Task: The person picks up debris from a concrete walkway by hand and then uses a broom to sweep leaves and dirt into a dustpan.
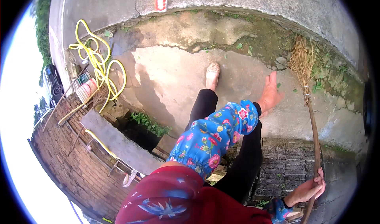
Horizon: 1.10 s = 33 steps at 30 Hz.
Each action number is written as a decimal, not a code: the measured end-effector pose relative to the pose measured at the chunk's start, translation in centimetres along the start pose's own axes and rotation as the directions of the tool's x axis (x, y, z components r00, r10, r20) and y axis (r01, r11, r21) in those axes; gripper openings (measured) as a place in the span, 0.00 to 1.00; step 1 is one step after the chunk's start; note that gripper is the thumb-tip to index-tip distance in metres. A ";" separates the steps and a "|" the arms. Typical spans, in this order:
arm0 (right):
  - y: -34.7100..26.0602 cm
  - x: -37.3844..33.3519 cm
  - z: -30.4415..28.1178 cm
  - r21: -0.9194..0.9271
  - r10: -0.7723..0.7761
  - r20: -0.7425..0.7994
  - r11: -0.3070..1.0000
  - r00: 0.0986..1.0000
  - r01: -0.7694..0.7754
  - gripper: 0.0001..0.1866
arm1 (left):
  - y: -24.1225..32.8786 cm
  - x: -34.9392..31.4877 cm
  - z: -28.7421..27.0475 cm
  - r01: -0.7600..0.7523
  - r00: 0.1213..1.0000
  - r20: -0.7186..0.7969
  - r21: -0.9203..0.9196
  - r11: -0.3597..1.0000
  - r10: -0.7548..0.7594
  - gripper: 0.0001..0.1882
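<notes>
The broom handle [315, 133] looks like matt wood, the broom head [304, 64] rough twigs.

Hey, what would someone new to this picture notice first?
Probably the tangled bright yellow hose at upper left, and the blue fabric sleeve with colourful flowers crossing the centre toward the open left hand. At right, the long twig broom with a brown wooden handle stands out too, held by the right hand at lower right.

Maroon top [229, 204] with blue-and-white motifs [164, 209], blue floral sleeve covers [209, 139], black trousers [243, 164], pale perforated shoe [212, 74].
</notes>
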State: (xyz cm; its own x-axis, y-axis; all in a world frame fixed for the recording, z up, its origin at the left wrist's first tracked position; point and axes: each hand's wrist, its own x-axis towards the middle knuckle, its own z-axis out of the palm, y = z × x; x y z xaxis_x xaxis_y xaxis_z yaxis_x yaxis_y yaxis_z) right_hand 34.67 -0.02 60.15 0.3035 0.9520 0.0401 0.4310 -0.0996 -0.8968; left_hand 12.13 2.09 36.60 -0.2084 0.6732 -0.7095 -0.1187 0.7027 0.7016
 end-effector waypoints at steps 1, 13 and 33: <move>-1.1 0.3 -0.6 0.059 -0.019 0.009 0.998 1.000 0.018 0.12 | -0.7 -2.0 2.2 -0.067 0.997 0.042 0.037 0.997 0.066 0.38; -10.8 -2.2 -5.5 0.513 -0.098 0.279 0.856 0.955 -0.062 0.15 | 12.6 -26.0 11.2 0.417 0.875 0.484 -0.767 0.487 0.013 0.19; -20.3 -11.5 -10.1 0.720 -0.434 0.491 0.690 0.755 -0.071 0.05 | 0.0 -25.8 -6.8 0.526 0.850 0.332 -0.504 0.685 -0.409 0.12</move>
State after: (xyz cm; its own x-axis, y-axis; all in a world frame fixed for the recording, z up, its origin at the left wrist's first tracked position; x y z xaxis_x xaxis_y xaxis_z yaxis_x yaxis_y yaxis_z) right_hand 31.00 -11.86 82.32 -0.3749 0.9044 0.2038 -0.3357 0.0725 -0.9392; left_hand 10.91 -16.89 55.36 0.1933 0.3613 -0.9122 -0.6802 0.7194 0.1408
